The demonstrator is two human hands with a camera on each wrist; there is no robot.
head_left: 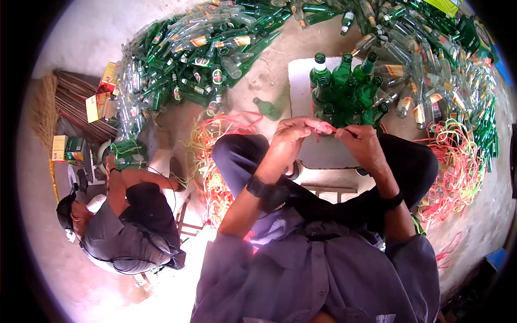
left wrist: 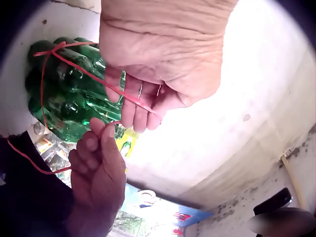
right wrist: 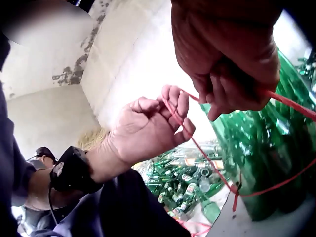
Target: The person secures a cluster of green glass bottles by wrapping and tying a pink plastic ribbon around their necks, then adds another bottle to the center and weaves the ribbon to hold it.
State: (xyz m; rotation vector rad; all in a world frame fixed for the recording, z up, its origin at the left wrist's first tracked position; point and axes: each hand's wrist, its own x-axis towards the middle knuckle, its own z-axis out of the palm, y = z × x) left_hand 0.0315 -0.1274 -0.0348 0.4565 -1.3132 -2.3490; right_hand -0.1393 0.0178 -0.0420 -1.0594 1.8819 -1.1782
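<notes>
A bundle of several green glass bottles (head_left: 340, 89) stands upright on a pale board (head_left: 299, 91) in front of the knees. Red plastic string (left wrist: 81, 68) runs round the bottles and is knotted near their base. My left hand (head_left: 291, 134) pinches a length of this string between thumb and fingers. Close beside it, my right hand (head_left: 365, 146) grips the string with curled fingers, and a short stretch spans the two hands. In the right wrist view, the string (right wrist: 203, 152) slopes from the left hand down to the knot (right wrist: 234, 188) at the bottles.
Heaps of green and clear bottles (head_left: 199, 59) lie along the wall and at the right. Tangled red and yellow string (head_left: 449, 172) spreads on both sides. One loose green bottle (head_left: 266, 109) lies left of the board. Another person (head_left: 129, 226) crouches at the left near a broom (head_left: 46, 102).
</notes>
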